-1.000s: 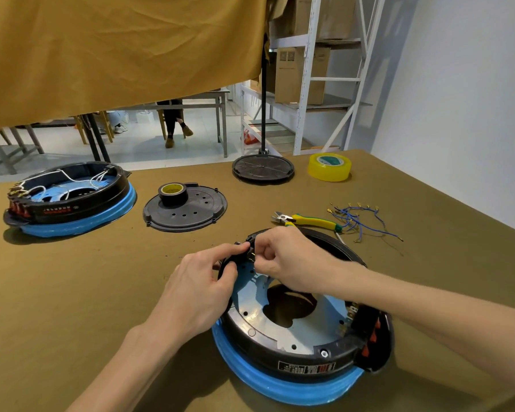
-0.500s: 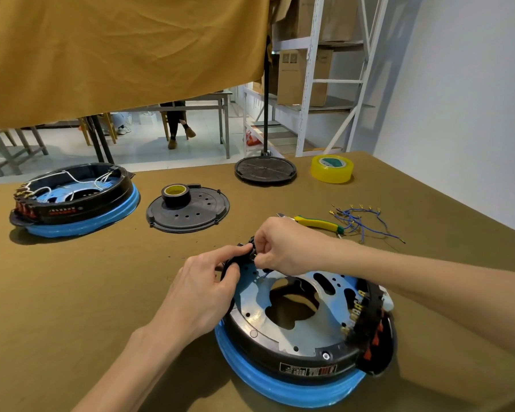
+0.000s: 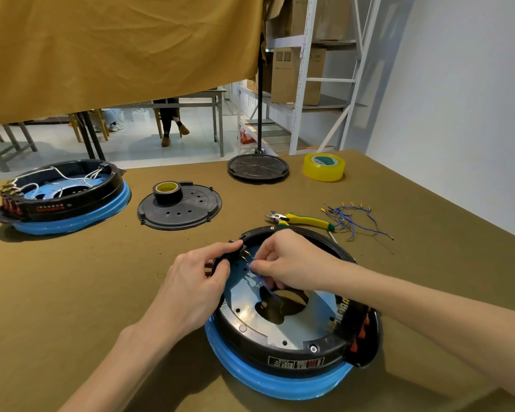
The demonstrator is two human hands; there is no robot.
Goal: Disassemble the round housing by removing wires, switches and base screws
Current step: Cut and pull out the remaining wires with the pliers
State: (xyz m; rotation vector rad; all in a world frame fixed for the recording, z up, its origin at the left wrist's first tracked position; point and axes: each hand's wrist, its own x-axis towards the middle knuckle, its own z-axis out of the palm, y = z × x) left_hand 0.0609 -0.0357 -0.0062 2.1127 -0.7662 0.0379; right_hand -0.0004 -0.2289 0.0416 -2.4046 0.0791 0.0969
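Olive table, workshop shelving beyond. Left hand curled over housing rim at near centre, pinning it. Right hand now drawn back from the rim, pinching a blue wire freshly pulled off its terminal, where a second ago both sets of fingers met at the rim. One more wire out, apparently; red switches on right side, base screws probably remaining. Cutters, loose wires far right.

Both forearms were bare to the frame's lower edge; the left hand and right hand wore no gloves.
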